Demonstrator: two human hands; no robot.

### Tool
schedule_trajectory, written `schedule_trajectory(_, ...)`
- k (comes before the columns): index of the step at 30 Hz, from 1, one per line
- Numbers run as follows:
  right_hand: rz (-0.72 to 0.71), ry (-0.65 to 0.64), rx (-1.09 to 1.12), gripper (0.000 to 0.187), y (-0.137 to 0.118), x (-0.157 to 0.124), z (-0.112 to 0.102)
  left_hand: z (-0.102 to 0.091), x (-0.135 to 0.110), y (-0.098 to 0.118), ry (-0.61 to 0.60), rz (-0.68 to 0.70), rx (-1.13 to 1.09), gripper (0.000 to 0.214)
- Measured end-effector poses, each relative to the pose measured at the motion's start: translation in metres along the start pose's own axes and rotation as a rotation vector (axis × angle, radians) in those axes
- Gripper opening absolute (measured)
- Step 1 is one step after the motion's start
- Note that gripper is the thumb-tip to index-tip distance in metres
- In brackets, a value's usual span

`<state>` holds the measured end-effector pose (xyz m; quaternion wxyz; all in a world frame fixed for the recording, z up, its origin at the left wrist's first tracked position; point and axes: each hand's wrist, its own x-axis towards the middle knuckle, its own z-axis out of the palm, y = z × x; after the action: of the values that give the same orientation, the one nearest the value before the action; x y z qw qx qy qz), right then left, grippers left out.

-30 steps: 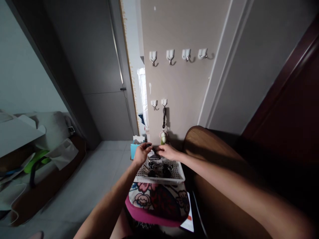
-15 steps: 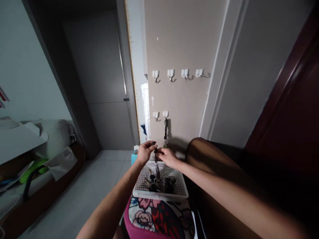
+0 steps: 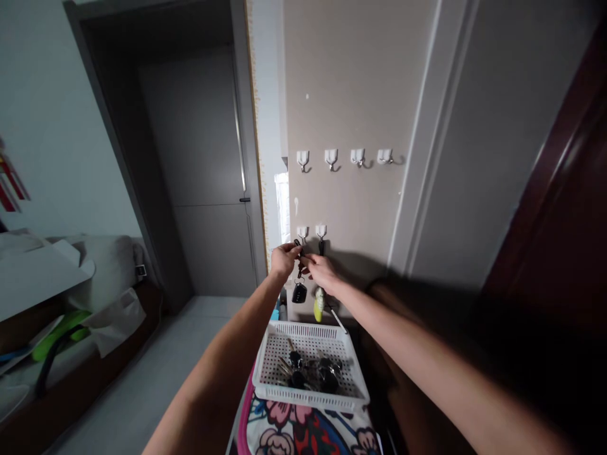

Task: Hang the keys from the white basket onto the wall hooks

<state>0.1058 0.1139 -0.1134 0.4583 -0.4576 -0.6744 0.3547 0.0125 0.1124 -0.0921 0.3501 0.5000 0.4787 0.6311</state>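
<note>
My left hand (image 3: 283,259) pinches the dark strap of a keychain (image 3: 299,292) just below a white hook (image 3: 302,232) in the lower row on the wall. From the strap dangles a black car key fob on a metal ring. My right hand (image 3: 322,273) is closed on the same strap from the other side, its fingertips partly hidden. Beside it, a second keychain (image 3: 319,308) with a yellow-green piece hangs from the neighbouring hook (image 3: 321,231), partly covered by my right hand. Below, several keys (image 3: 298,379) lie in a white perforated basket (image 3: 310,399).
Several white hooks (image 3: 331,158) form an upper row on the wall. The basket rests on a flower-patterned surface with a pink edge (image 3: 243,411). A brown rounded piece of furniture stands at the right. A grey door (image 3: 199,158) and a cluttered sofa (image 3: 111,272) are at the left.
Both hands have risen from over the basket to the lower hooks, lifting the keychain with them. The car key fob now hangs clear above the basket. The view has tilted up slightly.
</note>
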Motion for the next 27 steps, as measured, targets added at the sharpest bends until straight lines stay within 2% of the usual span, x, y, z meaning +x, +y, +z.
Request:
schedule_trajectory(3,0.006,0.031,-0.027,0.025,0.002,0.009,-0.003,0.006,0.009,0.002,0.015,-0.005,0.054,0.012)
schedule_trajectory(12,0.072,-0.007,-0.088,0.024,0.01,0.015,-0.006,0.018,0.023,-0.019,0.08,-0.006,0.18,0.016)
schedule_trajectory(20,0.096,0.0,-0.12,0.025,0.011,0.02,-0.004,0.018,0.021,-0.014,0.131,-0.008,0.334,0.019)
schedule_trajectory(24,0.178,-0.006,-0.137,0.029,0.008,0.024,-0.002,0.018,0.021,-0.011,0.158,-0.011,0.429,0.017)
schedule_trajectory(27,0.221,-0.013,-0.249,0.03,0.006,0.024,-0.002,0.018,0.02,-0.011,0.171,-0.019,0.494,0.016)
